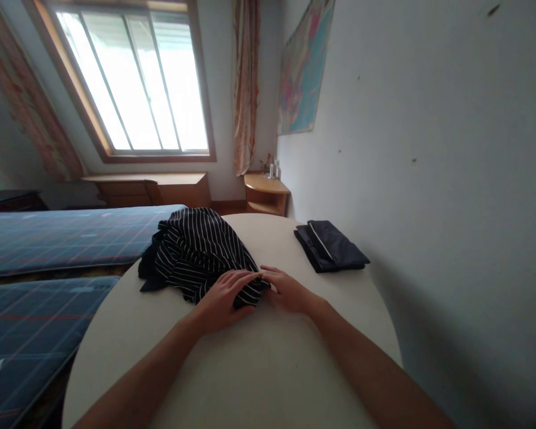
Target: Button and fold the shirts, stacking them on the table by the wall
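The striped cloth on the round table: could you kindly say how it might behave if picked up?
The striped cloth would probably droop, since it lies crumpled in soft folds. It seems unlikely to roll, as it spreads loosely over the table.

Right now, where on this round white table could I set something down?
On the round white table, bare patches lie between the left forearm and right forearm, and between the black, white-striped cloth and the folded dark fabric. It's crowded where the left hand and right hand sit at the striped cloth's near right end.
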A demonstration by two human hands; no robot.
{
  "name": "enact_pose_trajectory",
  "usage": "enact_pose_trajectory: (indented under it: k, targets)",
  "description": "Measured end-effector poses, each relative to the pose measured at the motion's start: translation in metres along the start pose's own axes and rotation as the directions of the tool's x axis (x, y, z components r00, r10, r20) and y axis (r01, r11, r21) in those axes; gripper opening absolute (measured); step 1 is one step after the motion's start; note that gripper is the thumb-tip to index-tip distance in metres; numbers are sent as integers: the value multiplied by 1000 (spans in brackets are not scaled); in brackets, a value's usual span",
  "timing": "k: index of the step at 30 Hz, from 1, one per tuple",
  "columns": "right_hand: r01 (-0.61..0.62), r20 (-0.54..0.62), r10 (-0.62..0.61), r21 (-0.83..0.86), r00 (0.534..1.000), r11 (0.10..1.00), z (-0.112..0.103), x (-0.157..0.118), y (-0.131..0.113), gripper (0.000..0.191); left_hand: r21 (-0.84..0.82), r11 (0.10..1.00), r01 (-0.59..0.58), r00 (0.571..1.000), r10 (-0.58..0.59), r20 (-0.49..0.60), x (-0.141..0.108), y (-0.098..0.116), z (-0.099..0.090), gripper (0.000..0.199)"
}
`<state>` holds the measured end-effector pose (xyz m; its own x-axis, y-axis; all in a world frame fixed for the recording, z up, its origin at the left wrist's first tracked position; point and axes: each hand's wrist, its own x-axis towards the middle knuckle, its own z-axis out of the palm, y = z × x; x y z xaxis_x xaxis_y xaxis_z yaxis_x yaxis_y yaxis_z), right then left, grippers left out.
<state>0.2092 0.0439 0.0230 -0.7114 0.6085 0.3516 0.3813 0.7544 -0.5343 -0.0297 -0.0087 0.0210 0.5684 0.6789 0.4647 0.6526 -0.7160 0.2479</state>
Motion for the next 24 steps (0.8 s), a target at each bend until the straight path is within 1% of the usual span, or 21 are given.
enact_pose_trajectory:
  k: [2,4,6,7,8,11,12,14,16,19,20,22,24]
  targets:
    - [-104,-78,112,104,991,989,-7,0,2,30,110,993,43,999,-41,-21,-2,-7,-5,75]
    - [-182,-170,221,216,960,959,-16,-1,9,30,209,967,146,989,-135,-65,-4,-15,-8,79]
    - [-197,-279,290,316,915,928,-25,-1,17,33,255,934,248,968,-230,-101,-6,-23,-8,80]
    - [-197,-333,322,357,886,913,-29,-2,22,35,258,924,281,959,-263,-104,-7,-26,-8,78]
    - [-208,-379,362,390,852,897,-32,-2,27,36,251,921,297,955,-283,-91,-7,-28,-7,71]
    - [-303,-459,492,426,740,852,-40,-6,40,41,194,927,320,946,-324,-11,-6,-29,-3,37]
    - [-338,-475,520,418,710,843,-41,-8,43,41,167,925,341,938,-347,8,-5,-27,-2,30]
    - [-380,-508,545,397,668,836,-42,-11,49,42,85,909,407,912,-410,21,-1,-21,0,27]
    - [-390,-533,544,381,649,838,-42,-14,53,42,-68,892,448,894,-448,17,3,-12,0,27]
    - [-394,-549,534,361,643,845,-42,-16,56,42,-352,846,399,907,-420,18,8,0,-2,30]
    - [-396,-550,530,353,645,848,-42,-16,57,42,-419,826,376,912,-410,11,10,3,-3,31]
    - [-395,-556,520,339,648,854,-41,-15,57,42,-470,809,354,903,-426,-54,10,4,-6,32]
    - [-389,-561,510,329,653,860,-40,-14,54,42,-423,828,367,865,-471,-171,8,0,-10,34]
